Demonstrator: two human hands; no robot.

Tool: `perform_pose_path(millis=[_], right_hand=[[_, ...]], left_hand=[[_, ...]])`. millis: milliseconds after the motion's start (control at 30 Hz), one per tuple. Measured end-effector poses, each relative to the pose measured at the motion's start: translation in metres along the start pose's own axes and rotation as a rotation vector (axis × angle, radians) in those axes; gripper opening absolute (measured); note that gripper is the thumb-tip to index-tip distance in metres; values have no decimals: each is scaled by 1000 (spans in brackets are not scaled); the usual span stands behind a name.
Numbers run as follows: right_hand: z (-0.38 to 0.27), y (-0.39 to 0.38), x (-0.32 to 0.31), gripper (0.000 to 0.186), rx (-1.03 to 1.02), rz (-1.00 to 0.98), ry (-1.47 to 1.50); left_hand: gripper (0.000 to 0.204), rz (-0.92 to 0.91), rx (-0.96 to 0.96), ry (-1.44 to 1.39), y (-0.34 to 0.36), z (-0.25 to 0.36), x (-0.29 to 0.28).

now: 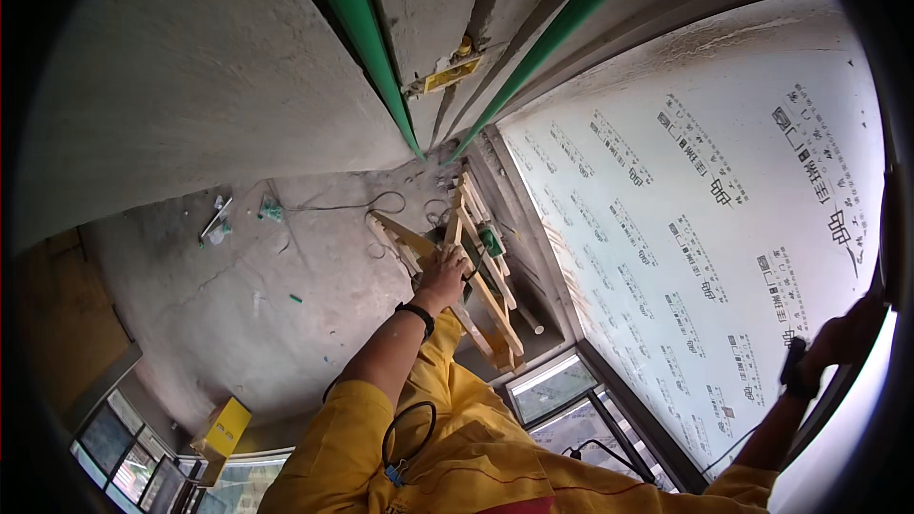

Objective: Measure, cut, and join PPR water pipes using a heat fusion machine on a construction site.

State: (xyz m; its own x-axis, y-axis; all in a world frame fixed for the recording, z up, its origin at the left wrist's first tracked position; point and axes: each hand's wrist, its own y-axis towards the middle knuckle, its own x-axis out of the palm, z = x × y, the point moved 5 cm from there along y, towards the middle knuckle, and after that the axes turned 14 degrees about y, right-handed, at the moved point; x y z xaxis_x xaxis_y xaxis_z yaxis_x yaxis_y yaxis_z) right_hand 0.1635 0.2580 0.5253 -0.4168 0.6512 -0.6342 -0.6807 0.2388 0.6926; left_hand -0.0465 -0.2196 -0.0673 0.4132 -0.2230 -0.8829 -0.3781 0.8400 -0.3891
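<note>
My left hand (pixel 445 278), with a black band on its wrist, is closed on the upper part of a wooden stepladder (pixel 490 290). Dark green and black parts show just beside the fingers, but I cannot make out what they belong to. A green object (pixel 490 241) rests among the ladder's rails. Far to the right, my right hand (pixel 843 338) is raised to the dark edge of a frame (pixel 893 238). That hand is in shadow, and its fingers blend into the frame. Next to it stands a large pale panel (pixel 657 257) with printed film.
Green pipes (pixel 367 48) run along the wall beside a yellow wall box (pixel 452 74). A cable (pixel 343 205) and scraps (pixel 271 209) lie on the concrete floor (pixel 190 295). A yellow box (pixel 226 426) stands by the windows at lower left. A pale tube (pixel 538 328) lies beyond the ladder.
</note>
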Motion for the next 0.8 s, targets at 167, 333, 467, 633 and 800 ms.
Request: perform_pose_path(millis=[167, 333, 467, 633, 800], right_hand=[[-273, -418, 107, 50, 951, -1355, 1006], [-382, -615, 71, 81, 890, -1611, 985], [-428, -647, 70, 55, 891, -1412, 811], [-439, -672, 72, 51, 451, -1247, 784], [-436, -639, 66, 36, 664, -1218, 859]], left_hand=[[41, 12, -1, -71, 14, -4, 39], [27, 128, 25, -67, 24, 1, 20], [18, 391, 36, -101, 23, -4, 19], [12, 515, 107, -91, 24, -4, 16], [13, 551, 160, -104, 17, -3, 20]])
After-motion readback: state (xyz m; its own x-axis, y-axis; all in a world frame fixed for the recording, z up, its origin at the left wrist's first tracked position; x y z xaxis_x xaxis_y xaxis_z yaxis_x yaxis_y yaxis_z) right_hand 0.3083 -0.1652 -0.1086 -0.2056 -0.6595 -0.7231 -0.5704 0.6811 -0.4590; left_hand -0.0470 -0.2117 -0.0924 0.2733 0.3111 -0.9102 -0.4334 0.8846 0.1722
